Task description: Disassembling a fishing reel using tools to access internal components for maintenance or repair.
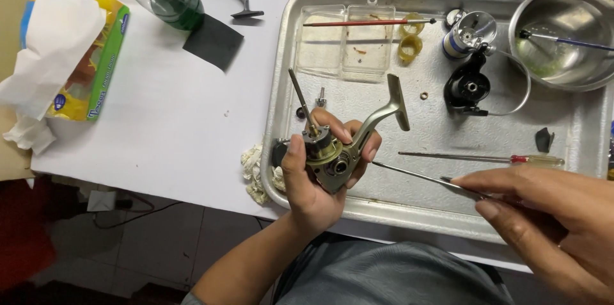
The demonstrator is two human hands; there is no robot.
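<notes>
1. A stripped fishing reel body (332,158), metallic olive-grey with a bare shaft sticking up and a curved foot, is held over the near-left part of a metal tray (441,212).
2. The left hand (313,177) has its fingers wrapped closed around the reel body, thumb on the near side and fingertips curled over the far side.
3. The right hand (543,215) pinches a pair of slim metal tweezers (425,178), its fingers closed on the handle end; the tip points at the reel body and sits just beside it.
4. A thin screwdriver (486,158) with a red and clear handle lies on the tray beyond the tweezers.
5. Farther back on the tray are a clear plastic parts box (345,49) with a red-handled brush (364,22) across it, a black rotor (470,84) with a wire bail, and a spool (467,33).
6. A steel bowl (566,30) stands at the tray's far right corner.
7. The tray rests on a white surface (173,126), with a tissue pack (70,55) well apart at the left.
</notes>
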